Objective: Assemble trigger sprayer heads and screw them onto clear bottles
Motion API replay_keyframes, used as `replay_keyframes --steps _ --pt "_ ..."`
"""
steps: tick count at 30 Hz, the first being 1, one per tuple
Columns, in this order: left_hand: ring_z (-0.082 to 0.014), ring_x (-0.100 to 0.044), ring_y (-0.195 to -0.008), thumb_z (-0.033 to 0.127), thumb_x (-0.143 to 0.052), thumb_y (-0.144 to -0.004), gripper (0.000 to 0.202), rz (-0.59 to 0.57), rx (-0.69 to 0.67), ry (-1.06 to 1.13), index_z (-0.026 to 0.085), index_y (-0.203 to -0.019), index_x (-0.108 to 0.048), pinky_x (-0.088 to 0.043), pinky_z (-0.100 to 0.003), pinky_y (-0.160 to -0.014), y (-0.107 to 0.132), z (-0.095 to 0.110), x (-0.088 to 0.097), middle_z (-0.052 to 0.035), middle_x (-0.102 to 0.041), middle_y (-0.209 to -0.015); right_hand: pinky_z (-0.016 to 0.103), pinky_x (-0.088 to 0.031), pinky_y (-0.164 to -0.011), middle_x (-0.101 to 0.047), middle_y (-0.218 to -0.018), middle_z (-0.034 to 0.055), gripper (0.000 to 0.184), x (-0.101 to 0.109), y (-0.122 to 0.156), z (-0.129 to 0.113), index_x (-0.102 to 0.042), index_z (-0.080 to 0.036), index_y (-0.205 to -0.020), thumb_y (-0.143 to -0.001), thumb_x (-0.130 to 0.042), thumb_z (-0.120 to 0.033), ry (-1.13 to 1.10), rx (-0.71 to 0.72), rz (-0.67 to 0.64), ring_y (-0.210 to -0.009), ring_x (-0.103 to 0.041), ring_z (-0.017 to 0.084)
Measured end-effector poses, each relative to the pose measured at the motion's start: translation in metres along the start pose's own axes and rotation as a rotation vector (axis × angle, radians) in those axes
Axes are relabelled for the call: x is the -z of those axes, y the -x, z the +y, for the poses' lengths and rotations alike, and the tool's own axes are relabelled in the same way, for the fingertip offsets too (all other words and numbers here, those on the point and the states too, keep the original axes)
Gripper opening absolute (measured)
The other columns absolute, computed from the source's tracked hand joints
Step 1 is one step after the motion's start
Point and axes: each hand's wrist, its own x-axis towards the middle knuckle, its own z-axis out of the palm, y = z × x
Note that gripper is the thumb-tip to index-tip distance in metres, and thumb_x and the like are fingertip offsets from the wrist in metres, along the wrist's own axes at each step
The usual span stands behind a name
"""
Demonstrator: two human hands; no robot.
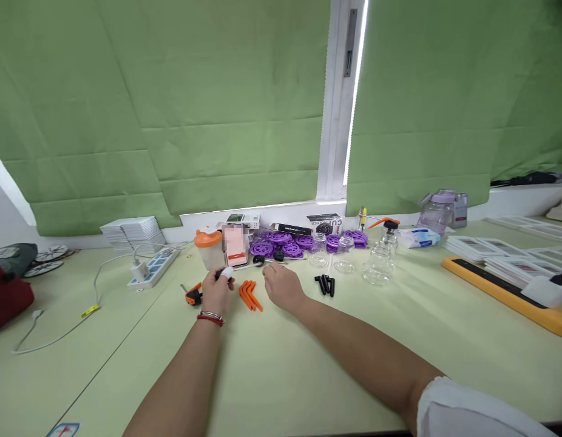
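My left hand (218, 292) is closed around a small black part (218, 274), mostly hidden by the fingers. Something white covers its thumb tip. To the right, my right hand (283, 285) has its fingers drawn together low over the table; what they hold, if anything, is too small to tell. Between the hands lie several bent orange pieces (250, 296). Just beyond them is a round black knob (258, 261) beside a thin metal rod. An orange and black part (193, 295) lies left of my left hand. Several short black pieces (325, 285) lie right of my right hand.
Behind the hands stand an orange-lidded cup (209, 247), a lit phone (236, 244) and piled purple wheel-like parts (292, 249). Clear glass-like vessels (379, 264) are at right, near a yellow-edged bar (504, 294). A power strip (156, 268) with cables lies left.
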Motion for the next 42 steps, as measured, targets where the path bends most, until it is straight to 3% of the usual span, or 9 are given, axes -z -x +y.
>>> replay_keyframes --steps 5,8,15,21,26,30,36,39,42 --pt "-0.0084 -0.057 -0.063 0.035 -0.039 -0.083 0.022 0.514 -0.122 0.178 0.018 -0.098 -0.037 -0.048 -0.024 -0.058 -0.019 0.009 0.016 0.0008 -0.049 -0.08 0.027 -0.039 -0.064 -0.064 -0.09 0.0077 0.031 -0.012 0.001 -0.012 -0.063 -0.017 -0.085 -0.084 -0.045 -0.042 -0.095 -0.145 -0.253 -0.079 -0.059 0.019" --pt "-0.0077 -0.058 -0.068 0.032 -0.04 -0.083 0.02 0.572 -0.12 0.189 0.018 -0.097 -0.036 -0.049 -0.024 -0.063 -0.021 0.011 0.019 -0.0006 -0.048 -0.086 0.026 -0.038 -0.06 -0.067 -0.086 0.0084 0.028 -0.019 -0.002 -0.015 -0.065 -0.018 -0.081 -0.081 -0.048 -0.04 -0.142 -0.243 -0.364 -0.078 -0.061 0.02" --pt "-0.0097 -0.064 -0.073 0.021 -0.067 -0.067 0.043 0.196 -0.023 0.189 0.019 -0.104 -0.045 -0.048 -0.024 -0.069 0.001 0.003 -0.008 -0.0047 -0.054 -0.105 0.025 -0.038 -0.053 -0.068 -0.081 0.0069 0.024 -0.017 -0.006 -0.012 -0.066 -0.019 -0.074 -0.077 -0.052 -0.038 -0.184 -0.315 -0.427 -0.07 -0.062 0.019" --pt "-0.0124 -0.063 -0.071 0.015 -0.07 -0.059 0.029 -0.094 0.155 0.367 0.014 -0.086 -0.058 -0.049 -0.025 -0.069 0.018 0.008 -0.016 -0.0034 -0.062 -0.083 0.025 -0.036 -0.053 -0.067 -0.078 0.0053 0.013 -0.02 -0.004 -0.014 -0.064 -0.02 -0.072 -0.07 -0.057 -0.031 -0.207 -0.299 -0.391 -0.07 -0.061 0.02" --pt "-0.0129 -0.063 -0.066 0.014 -0.071 -0.057 0.036 -0.172 0.153 0.353 0.016 -0.088 -0.054 -0.051 -0.028 -0.065 0.025 0.011 -0.017 -0.0018 -0.063 -0.08 0.023 -0.031 -0.051 -0.062 -0.069 0.0038 0.011 -0.019 -0.002 -0.001 -0.058 -0.017 -0.067 -0.073 -0.054 -0.025 -0.361 -0.362 -0.322 -0.061 -0.054 0.015" --pt "-0.0106 -0.06 -0.059 0.02 -0.068 -0.062 0.029 0.034 0.019 0.442 0.017 -0.085 -0.051 -0.051 -0.029 -0.062 0.014 0.014 -0.012 0.0019 -0.06 -0.07 0.021 -0.03 -0.05 -0.058 -0.065 0.0017 0.016 -0.006 0.007 0.02 -0.052 -0.015 -0.064 -0.077 -0.051 -0.026 -0.692 -0.359 -0.226 -0.057 -0.047 0.01" --pt "-0.0089 -0.051 -0.048 0.03 -0.055 -0.073 0.017 0.46 -0.125 0.446 0.017 -0.073 -0.043 -0.049 -0.027 -0.055 -0.007 0.02 0.009 0.0075 -0.047 -0.05 0.02 -0.024 -0.042 -0.06 -0.065 -0.0003 0.018 0.025 0.038 0.042 -0.046 -0.018 -0.077 -0.083 -0.048 -0.035 -1.282 -0.508 -0.346 -0.04 -0.036 0.005" --pt "-0.01 -0.052 -0.048 0.028 -0.057 -0.07 0.019 0.273 -0.053 0.357 0.018 -0.081 -0.045 -0.045 -0.025 -0.049 0.006 0.018 0.001 0.0067 -0.051 -0.054 0.02 -0.02 -0.04 -0.059 -0.063 -0.0013 0.021 0.034 0.051 0.052 -0.044 -0.018 -0.078 -0.082 -0.05 -0.038 -1.442 -0.559 -0.292 -0.039 -0.036 0.004" --pt "-0.011 -0.053 -0.049 0.025 -0.062 -0.068 0.028 -0.213 0.006 0.24 0.019 -0.091 -0.048 -0.042 -0.024 -0.047 0.031 0.016 -0.018 0.005 -0.055 -0.058 0.019 -0.019 -0.041 -0.056 -0.062 -0.0031 0.023 0.035 0.057 0.065 -0.043 -0.018 -0.076 -0.08 -0.054 -0.039 -1.592 -0.595 -0.176 -0.04 -0.035 0.004"
